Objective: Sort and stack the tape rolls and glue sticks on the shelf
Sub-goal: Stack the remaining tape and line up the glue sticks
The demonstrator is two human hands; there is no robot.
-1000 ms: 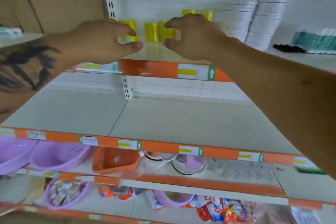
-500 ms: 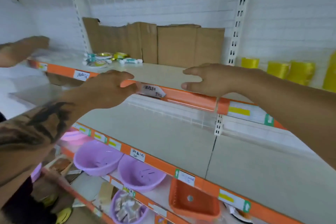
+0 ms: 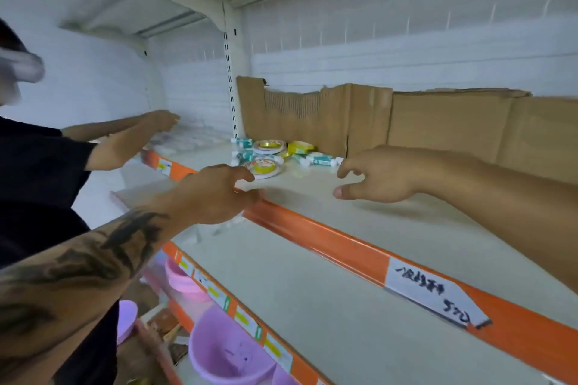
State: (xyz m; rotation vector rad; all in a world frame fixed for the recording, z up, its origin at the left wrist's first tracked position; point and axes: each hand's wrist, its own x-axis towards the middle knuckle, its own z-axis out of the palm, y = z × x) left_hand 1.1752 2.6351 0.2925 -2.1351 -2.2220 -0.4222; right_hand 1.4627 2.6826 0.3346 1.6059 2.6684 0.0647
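A small heap of tape rolls and glue sticks lies on the upper shelf [image 3: 391, 222] in front of cardboard. A white and yellow tape roll [image 3: 264, 168] is nearest, with a second roll [image 3: 269, 146] and a yellow roll [image 3: 299, 147] behind it. Green and white glue sticks [image 3: 320, 160] lie scattered around them. My left hand [image 3: 215, 194] hovers at the shelf's orange edge, fingers loosely curled, holding nothing, just short of the nearest roll. My right hand [image 3: 380, 176] floats over the shelf right of the heap, fingers and thumb spread, empty.
Cardboard sheets [image 3: 438, 125] line the back of the shelf. Another person in a black shirt [image 3: 34, 172] stands at the left, their hand [image 3: 162, 120] reaching onto the same shelf. Purple bowls [image 3: 228, 350] sit on a lower shelf. A handwritten price label [image 3: 434, 294] hangs on the orange edge.
My view has swung left from the yellow tape rolls to the cardboard section. Both hands have travelled with it and now sit close to the heap of rolls and glue sticks.
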